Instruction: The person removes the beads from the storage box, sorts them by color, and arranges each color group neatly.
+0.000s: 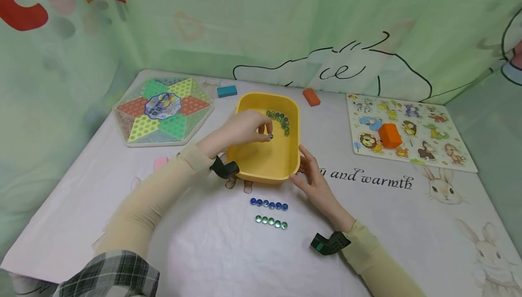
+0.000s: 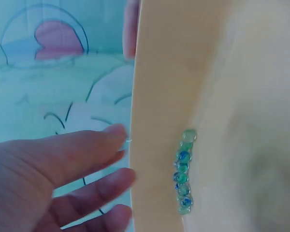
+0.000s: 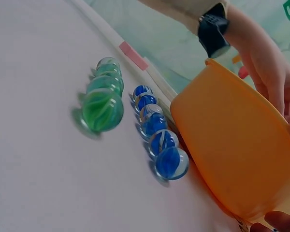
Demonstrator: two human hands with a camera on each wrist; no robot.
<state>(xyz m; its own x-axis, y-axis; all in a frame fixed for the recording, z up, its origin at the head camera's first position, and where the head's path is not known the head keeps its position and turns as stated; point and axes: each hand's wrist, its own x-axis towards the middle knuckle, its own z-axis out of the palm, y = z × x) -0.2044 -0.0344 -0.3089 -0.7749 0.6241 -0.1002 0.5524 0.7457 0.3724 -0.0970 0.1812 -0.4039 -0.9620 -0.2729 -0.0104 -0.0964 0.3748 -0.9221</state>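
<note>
A yellow plastic bin stands on the table, with green and blue marbles gathered along its far right inner wall. My left hand reaches down inside and pinches a dark marble at its fingertips; in the left wrist view that marble cannot be made out between the fingers. My right hand rests against the bin's near right corner from outside, thumb and fingers lightly bent. In front of the bin lie a row of blue marbles and, closer to me, a row of green marbles.
At left lies a hexagonal checkers board; at right, an animal puzzle board carries an orange block. A blue block and a red-orange block sit behind the bin. A pink block is left of it.
</note>
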